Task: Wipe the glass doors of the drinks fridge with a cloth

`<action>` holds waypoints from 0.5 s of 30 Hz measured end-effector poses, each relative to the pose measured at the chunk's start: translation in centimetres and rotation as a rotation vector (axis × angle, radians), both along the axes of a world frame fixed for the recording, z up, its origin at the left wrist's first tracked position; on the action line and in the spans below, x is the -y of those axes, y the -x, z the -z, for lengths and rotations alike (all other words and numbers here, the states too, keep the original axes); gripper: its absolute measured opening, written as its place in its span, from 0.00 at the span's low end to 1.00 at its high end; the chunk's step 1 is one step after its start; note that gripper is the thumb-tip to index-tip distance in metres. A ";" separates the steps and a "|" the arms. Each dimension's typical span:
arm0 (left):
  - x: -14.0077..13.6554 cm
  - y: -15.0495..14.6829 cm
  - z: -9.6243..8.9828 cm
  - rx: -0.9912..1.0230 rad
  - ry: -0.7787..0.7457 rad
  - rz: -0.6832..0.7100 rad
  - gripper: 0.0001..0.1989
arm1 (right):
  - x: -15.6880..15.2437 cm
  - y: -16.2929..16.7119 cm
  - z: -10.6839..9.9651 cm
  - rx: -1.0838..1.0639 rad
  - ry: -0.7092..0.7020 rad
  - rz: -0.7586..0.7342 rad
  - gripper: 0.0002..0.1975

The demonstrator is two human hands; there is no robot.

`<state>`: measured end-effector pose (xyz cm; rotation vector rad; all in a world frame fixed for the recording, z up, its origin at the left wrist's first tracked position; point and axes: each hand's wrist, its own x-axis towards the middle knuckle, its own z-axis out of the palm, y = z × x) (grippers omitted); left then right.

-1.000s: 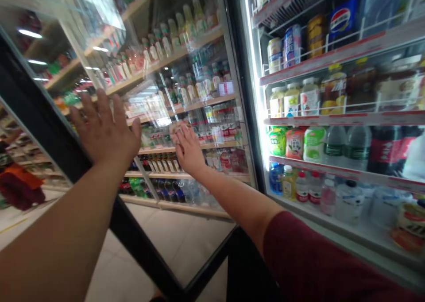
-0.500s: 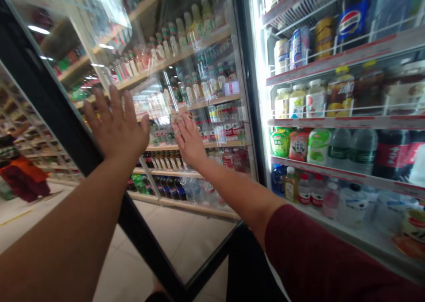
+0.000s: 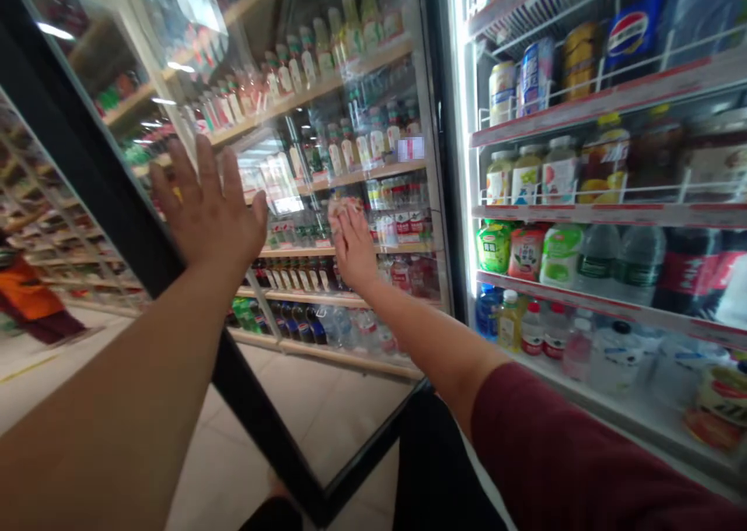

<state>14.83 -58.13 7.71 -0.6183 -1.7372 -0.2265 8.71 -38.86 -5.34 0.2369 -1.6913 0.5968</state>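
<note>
A glass door with a black frame stands swung out from a lit drinks cooler. Spread flat, my left hand rests at the door's outer edge, fingers apart, holding nothing. My right hand presses a crumpled, patterned cloth against the middle of the glass; its fingers lie over the cloth and cover part of it. A small pale sticker is on the glass to the right of the cloth.
The cooler shelves at right carry bottles, cans and cartons. Through the glass, wooden shelves of bottles show. A person in an orange garment is at far left. Tiled floor lies below.
My right hand has slid the cloth rightward across the glass. My left hand stays on the door edge. The person at far left has shifted toward the picture's edge.
</note>
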 end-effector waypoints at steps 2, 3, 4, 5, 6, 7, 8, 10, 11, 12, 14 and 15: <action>-0.1 -0.1 0.0 0.013 -0.002 -0.002 0.39 | -0.6 -0.5 2.8 0.026 0.015 -0.017 0.27; -0.1 -0.2 0.0 0.019 0.000 -0.001 0.39 | -1.0 -0.5 3.8 0.038 0.026 -0.025 0.27; -0.2 -0.3 0.0 0.025 0.002 0.000 0.39 | -1.5 -0.5 4.2 0.045 0.041 -0.030 0.27; -0.2 -0.3 0.0 0.029 0.002 0.001 0.39 | -2.0 -0.2 4.0 0.047 0.059 -0.030 0.28; -0.2 -0.5 0.0 0.034 0.002 0.004 0.39 | -2.6 0.3 3.2 0.042 0.083 -0.021 0.28; -0.2 -0.6 0.1 0.038 0.000 0.008 0.39 | -3.2 0.8 2.0 0.033 0.110 -0.005 0.28; -0.2 -0.7 0.1 0.041 -0.002 0.014 0.38 | -3.9 1.5 0.7 0.025 0.139 0.014 0.28; -0.2 -0.9 0.1 0.038 -0.001 0.026 0.38 | -5.1 2.6 -1.2 0.017 0.191 0.048 0.28; -0.2 -0.9 0.1 0.036 -0.001 0.033 0.38 | -5.6 2.9 -1.5 0.014 0.211 0.062 0.27; -0.3 -1.0 0.1 0.037 -0.002 0.040 0.38 | -6.1 3.0 -1.1 0.010 0.230 0.076 0.26; -0.3 -1.1 0.1 0.043 -0.007 0.048 0.39 | -7.2 2.7 0.9 -0.002 0.281 0.106 0.23; -0.3 -1.1 0.1 0.045 -0.010 0.049 0.39 | -7.8 2.5 2.1 -0.010 0.311 0.123 0.22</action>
